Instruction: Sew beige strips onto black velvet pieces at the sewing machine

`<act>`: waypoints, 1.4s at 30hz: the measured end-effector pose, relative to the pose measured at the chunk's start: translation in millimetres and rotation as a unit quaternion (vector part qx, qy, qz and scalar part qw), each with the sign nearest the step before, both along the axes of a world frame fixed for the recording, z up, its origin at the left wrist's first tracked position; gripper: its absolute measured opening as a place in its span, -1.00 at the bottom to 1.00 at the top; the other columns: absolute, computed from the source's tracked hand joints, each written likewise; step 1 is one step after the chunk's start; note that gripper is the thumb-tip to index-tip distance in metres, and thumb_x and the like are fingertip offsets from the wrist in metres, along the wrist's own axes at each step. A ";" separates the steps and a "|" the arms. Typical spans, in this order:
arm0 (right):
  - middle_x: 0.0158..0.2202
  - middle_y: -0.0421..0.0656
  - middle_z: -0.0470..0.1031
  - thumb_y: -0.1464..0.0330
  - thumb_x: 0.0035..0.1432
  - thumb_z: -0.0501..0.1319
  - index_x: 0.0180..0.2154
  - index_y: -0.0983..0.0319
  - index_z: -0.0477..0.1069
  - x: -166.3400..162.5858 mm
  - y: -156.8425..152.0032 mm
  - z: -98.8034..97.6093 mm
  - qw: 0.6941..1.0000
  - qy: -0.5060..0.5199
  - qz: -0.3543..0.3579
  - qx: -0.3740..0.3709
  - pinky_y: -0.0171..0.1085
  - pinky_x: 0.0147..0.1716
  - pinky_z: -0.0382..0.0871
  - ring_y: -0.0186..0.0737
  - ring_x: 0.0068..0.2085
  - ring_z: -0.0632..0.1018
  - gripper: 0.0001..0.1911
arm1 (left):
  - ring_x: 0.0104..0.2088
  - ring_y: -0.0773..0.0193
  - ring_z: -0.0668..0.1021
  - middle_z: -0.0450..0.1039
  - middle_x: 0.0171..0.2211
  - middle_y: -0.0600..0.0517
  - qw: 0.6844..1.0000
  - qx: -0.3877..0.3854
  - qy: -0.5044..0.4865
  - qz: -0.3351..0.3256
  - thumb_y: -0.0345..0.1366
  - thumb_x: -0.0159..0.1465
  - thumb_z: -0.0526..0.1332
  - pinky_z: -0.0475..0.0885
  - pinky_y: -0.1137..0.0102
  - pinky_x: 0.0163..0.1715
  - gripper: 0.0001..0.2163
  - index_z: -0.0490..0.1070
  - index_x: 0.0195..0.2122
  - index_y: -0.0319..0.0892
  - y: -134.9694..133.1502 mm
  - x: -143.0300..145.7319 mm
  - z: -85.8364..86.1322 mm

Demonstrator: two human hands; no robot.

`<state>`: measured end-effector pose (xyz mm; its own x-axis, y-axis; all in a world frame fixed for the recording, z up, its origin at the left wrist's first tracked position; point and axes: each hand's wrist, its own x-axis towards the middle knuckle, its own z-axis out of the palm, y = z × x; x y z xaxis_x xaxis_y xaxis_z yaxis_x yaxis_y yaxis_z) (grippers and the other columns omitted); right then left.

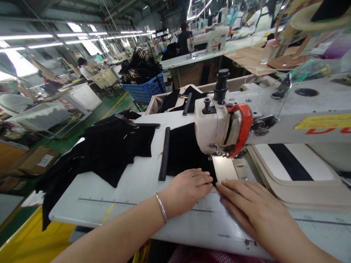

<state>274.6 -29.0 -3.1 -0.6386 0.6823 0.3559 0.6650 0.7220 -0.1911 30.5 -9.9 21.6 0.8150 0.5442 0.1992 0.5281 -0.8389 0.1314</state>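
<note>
A black fabric panel (pixel 183 149) lies flat on the white sewing table, its right edge beneath the head of the sewing machine (pixel 212 128). A dark strip (pixel 164 155) with a gold zipper pull runs along the panel's left side. My left hand (pixel 189 190) rests flat on the panel's near edge, fingers stretched toward the needle area. Beside the panel's near right corner, my right hand (pixel 246 201) lies with its fingers extended on the machine bed. The fingertips of both hands almost meet. The needle itself is hard to make out.
Black fabric pieces (pixel 117 142) are heaped on the left and hang over the table edge. Beige panels with a black stripe (pixel 293 168) are stacked under the machine arm at right. A blue crate (pixel 145 89) of black pieces stands beyond. A yellow bin (pixel 35 233) is lower left.
</note>
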 end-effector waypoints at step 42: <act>0.05 -0.04 0.43 0.24 0.30 0.05 0.17 0.22 0.28 -17.4 55.2 -3.3 0.997 -0.056 -0.045 0.012 0.01 -0.01 0.35 0.00 0.02 0.44 -0.55 | -0.08 0.25 0.53 0.51 -0.08 0.09 0.987 -0.009 -0.026 0.156 -0.47 0.32 0.11 0.44 0.33 -0.01 -0.75 0.50 -0.10 -0.08 68.3 0.4 -10.1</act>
